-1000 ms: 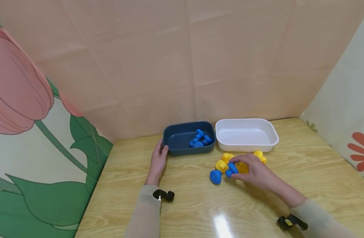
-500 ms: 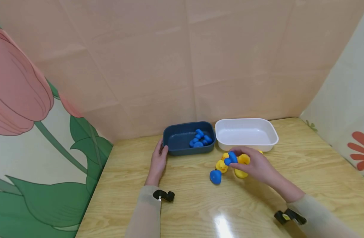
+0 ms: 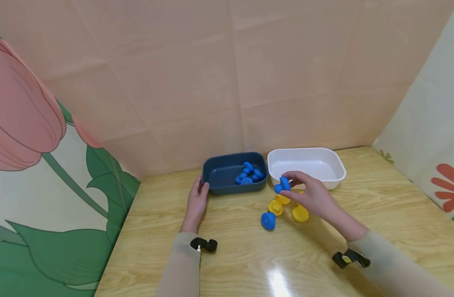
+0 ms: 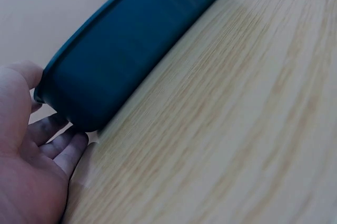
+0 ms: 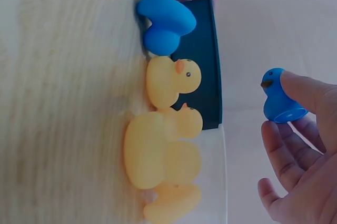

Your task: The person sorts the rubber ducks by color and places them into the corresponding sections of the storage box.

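Observation:
Thumb and fingers of my right hand [image 3: 316, 200] pinch a small blue rubber duck [image 3: 284, 184], raised above the table near the white tub's [image 3: 332, 184] front wall. The right wrist view shows its dark beak and my thumb against it. My left hand [image 3: 195, 204] holds the left end of a dark blue tub [image 3: 232, 189], thumb at the rim and fingers around the corner in the left wrist view. Several blue ducks [image 3: 246, 180] lie at the tub's right end. Another blue duck [image 3: 268, 221] lies on the table beside a yellow duck [image 3: 275, 208].
More yellow ducks [image 5: 147, 150] stand or lie on the wooden table [image 3: 227, 255] before the white tub, partly hidden by my right hand in the head view. Both tubs stand side by side near the pink-covered back wall [image 3: 182, 103].
My right hand has lifted the blue duck from among the yellow ducks, up and away towards the tubs. My left hand stays at the dark blue tub.

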`<move>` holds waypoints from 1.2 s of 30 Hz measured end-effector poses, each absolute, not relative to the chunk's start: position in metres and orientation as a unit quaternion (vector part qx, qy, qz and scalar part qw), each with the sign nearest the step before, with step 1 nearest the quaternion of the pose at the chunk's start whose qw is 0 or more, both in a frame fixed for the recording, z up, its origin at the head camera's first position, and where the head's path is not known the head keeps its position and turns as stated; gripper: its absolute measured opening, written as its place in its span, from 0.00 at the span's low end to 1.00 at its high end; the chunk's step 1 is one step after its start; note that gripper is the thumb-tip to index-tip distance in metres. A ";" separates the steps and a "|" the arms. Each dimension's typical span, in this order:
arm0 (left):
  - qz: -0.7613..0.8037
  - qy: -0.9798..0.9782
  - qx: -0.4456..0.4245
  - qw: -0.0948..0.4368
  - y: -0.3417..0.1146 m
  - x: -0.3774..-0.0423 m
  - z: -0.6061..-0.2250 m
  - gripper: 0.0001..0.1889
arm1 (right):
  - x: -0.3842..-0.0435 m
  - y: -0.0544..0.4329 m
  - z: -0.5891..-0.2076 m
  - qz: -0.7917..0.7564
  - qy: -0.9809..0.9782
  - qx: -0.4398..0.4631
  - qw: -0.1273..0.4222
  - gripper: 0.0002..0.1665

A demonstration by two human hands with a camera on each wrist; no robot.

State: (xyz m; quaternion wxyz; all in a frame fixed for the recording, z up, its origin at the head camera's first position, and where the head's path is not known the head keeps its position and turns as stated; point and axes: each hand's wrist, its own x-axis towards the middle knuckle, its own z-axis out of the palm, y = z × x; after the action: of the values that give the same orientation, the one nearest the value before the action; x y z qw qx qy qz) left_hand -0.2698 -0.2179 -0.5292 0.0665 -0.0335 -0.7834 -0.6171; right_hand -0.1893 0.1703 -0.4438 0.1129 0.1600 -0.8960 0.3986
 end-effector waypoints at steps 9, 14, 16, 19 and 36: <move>-0.619 -0.782 -0.036 0.067 -0.217 -0.270 -0.530 0.31 | -0.204 0.160 -0.439 0.405 -0.898 0.143 0.099 0.34; -0.620 -0.781 -0.034 0.062 -0.217 -0.269 -0.529 0.31 | -0.212 0.154 -0.441 0.419 -0.893 0.133 0.096 0.34; -0.619 -0.782 -0.034 0.063 -0.217 -0.269 -0.529 0.31 | -0.214 0.152 -0.441 0.423 -0.891 0.131 0.096 0.34; -0.617 -0.783 -0.035 0.066 -0.218 -0.269 -0.528 0.31 | -0.217 0.150 -0.441 0.427 -0.889 0.135 0.100 0.33; -0.612 -0.788 -0.035 0.061 -0.219 -0.268 -0.530 0.34 | -0.250 0.126 -0.434 0.422 -0.891 0.132 0.103 0.30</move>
State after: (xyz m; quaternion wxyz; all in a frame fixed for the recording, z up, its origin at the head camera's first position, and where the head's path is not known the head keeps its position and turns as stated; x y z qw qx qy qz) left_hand -0.2684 -0.2191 -0.5304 0.0613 -0.0346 -0.7879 -0.6117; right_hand -0.2500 0.1262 -0.4343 0.1027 0.1324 -0.8908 0.4224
